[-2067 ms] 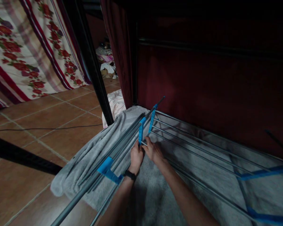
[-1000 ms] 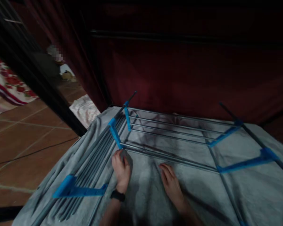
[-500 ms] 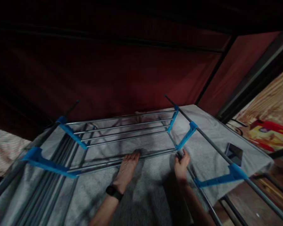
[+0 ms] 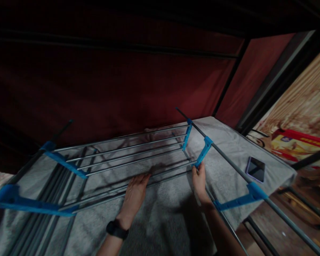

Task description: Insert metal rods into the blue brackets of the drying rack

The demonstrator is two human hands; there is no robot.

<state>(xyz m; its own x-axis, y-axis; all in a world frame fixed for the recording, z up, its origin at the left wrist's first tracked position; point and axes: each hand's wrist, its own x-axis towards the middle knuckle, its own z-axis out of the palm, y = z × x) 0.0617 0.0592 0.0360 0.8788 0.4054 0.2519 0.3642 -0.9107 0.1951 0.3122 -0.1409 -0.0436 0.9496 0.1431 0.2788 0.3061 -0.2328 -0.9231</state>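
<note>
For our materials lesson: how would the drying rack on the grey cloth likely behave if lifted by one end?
The drying rack is thin metal rods, so probably stiff and light for its size. Its blue joints look hinged, so sections may swing or fold. Smooth rods might slip in the right hand.

The drying rack (image 4: 128, 155) runs off the left and bottom edges.

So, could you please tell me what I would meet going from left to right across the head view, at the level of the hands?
Far-left blue bracket → left hand, flat and open → right hand, gripping the drying rack → smartphone.
</note>
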